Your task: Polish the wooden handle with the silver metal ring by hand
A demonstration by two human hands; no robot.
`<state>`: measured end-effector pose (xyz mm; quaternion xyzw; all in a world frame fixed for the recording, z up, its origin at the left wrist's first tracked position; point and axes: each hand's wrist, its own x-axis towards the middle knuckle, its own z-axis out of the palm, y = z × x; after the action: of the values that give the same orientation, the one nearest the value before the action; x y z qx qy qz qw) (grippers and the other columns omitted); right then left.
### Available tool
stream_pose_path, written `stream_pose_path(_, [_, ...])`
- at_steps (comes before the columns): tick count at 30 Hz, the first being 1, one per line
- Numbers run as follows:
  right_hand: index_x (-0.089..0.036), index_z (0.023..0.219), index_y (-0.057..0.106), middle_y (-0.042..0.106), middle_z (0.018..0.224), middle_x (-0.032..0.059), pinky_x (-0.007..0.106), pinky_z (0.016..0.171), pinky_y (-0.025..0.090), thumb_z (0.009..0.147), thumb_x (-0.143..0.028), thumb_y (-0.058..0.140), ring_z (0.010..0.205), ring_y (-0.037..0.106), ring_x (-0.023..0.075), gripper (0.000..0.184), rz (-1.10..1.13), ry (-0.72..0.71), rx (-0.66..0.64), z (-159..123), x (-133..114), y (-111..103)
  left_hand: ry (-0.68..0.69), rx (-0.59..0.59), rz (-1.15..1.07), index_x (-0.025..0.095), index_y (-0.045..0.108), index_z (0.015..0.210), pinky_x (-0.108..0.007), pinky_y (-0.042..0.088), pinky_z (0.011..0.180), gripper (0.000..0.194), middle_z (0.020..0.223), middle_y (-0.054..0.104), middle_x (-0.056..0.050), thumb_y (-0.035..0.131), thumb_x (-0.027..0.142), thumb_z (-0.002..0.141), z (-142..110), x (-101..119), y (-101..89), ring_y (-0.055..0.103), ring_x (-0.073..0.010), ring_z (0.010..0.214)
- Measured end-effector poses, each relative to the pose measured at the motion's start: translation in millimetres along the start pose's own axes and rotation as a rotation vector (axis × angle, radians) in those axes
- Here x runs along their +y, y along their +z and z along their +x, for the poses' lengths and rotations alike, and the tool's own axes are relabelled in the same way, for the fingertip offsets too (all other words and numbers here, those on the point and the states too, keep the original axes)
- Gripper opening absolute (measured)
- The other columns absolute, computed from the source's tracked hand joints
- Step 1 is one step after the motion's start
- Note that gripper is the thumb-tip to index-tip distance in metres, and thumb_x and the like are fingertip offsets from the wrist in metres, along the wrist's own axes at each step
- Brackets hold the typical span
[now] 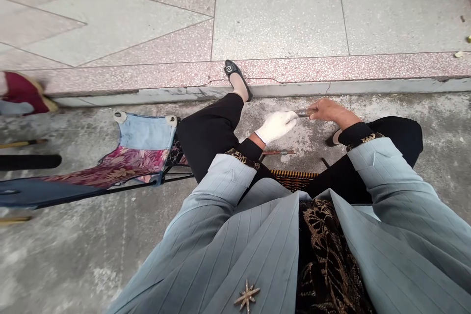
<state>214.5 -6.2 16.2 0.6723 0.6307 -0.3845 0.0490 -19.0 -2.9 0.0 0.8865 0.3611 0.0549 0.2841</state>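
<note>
My left hand [276, 125], in a white glove, is closed round one end of a short grey metal rod [304, 113]. My bare right hand [328, 109] pinches the other end of the same rod. Both hands are held out over the grey concrete ground, between my knees in black trousers. A second thin rod with a reddish handle [278, 152] lies on the concrete just below my left wrist. I am seated, and my light blue pinstriped jacket sleeves fill the lower frame.
A folding stool with patchwork fabric [138, 154] stands at my left. A woven brown seat edge [294, 178] shows between my legs. Beyond it, a pink terrazzo step [147, 76] runs across, and my black shoe [237, 78] rests against it. Sticks lie at far left.
</note>
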Motion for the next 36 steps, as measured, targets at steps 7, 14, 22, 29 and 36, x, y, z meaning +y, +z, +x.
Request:
stream_pose_path(7, [-0.017,0.120,0.073,0.070,0.080,0.0011,0.027,0.064,0.046,0.076,-0.039,0.075,0.064,0.055,0.0120,0.048,0.398,-0.432,-0.523,-16,8,-13,-0.057,-0.059,-0.425,0.014,0.067,0.101,-0.026,0.048,0.071,0.026,0.085,0.068,-0.005,0.050,0.031,0.092,3,-12,-11.5,0.060,-0.0136,0.073])
stream_pose_path(14, [-0.017,0.109,0.070,0.063,0.069,0.0017,0.026,0.055,0.048,0.071,-0.049,0.081,0.059,0.053,0.0126,0.051,1.049,-0.197,0.131,-10,17,-21,-0.123,-0.065,-0.694,0.016,0.062,0.097,-0.020,0.045,0.059,0.025,0.074,0.058,0.000,0.042,0.029,0.094,3,-10,10.7,0.054,-0.0091,0.062])
stream_pose_path(22, [-0.012,0.120,0.070,0.068,0.080,0.0089,0.035,0.068,0.053,0.083,-0.040,0.069,0.071,0.062,0.0212,0.047,0.544,0.016,0.282,3,20,-12,0.108,-0.054,-0.135,0.016,0.067,0.096,-0.028,0.043,0.077,0.032,0.090,0.067,-0.005,0.040,0.035,0.096,0,-3,0.2,0.060,-0.0180,0.084])
stream_pose_path(29, [-0.021,0.114,0.075,0.071,0.111,0.0125,0.036,0.078,0.049,0.084,-0.035,0.068,0.094,0.065,0.0284,0.034,-0.161,0.026,-0.006,5,0,6,0.064,-0.072,0.047,0.017,0.068,0.110,-0.027,0.044,0.077,0.036,0.099,0.071,-0.007,0.039,0.035,0.097,-3,-2,-4.9,0.064,-0.0193,0.085])
stream_pose_path(36, [-0.021,0.117,0.075,0.074,0.088,0.0082,0.032,0.066,0.045,0.079,-0.035,0.072,0.071,0.062,0.0197,0.041,-0.085,-0.148,-0.480,-3,-2,9,-0.003,-0.070,0.001,0.016,0.067,0.115,-0.028,0.044,0.082,0.038,0.104,0.072,-0.008,0.040,0.034,0.096,3,-16,-10.4,0.065,-0.0217,0.094])
